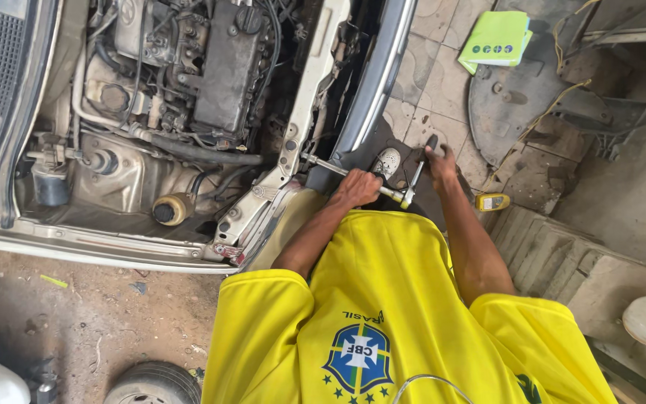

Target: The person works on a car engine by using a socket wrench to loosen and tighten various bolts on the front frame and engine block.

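I look down over my yellow shirt at the front of a car with its engine bay [188, 67] uncovered. My left hand [358, 187] grips a long metal extension bar [330, 166] that runs toward the car's front corner by the bumper [374, 82]. My right hand [440, 161] holds the black grip of a metal handle [416, 178] set crosswise on the near end of that bar. One shoe [387, 161] shows between my hands.
A green booklet [496, 37] lies on a dark plastic car panel [532, 97] on the tiled floor. A small yellow device [492, 201] sits by my right forearm. Grey ribbed mats [562, 262] lie at the right; tyres [151, 383] sit at bottom left.
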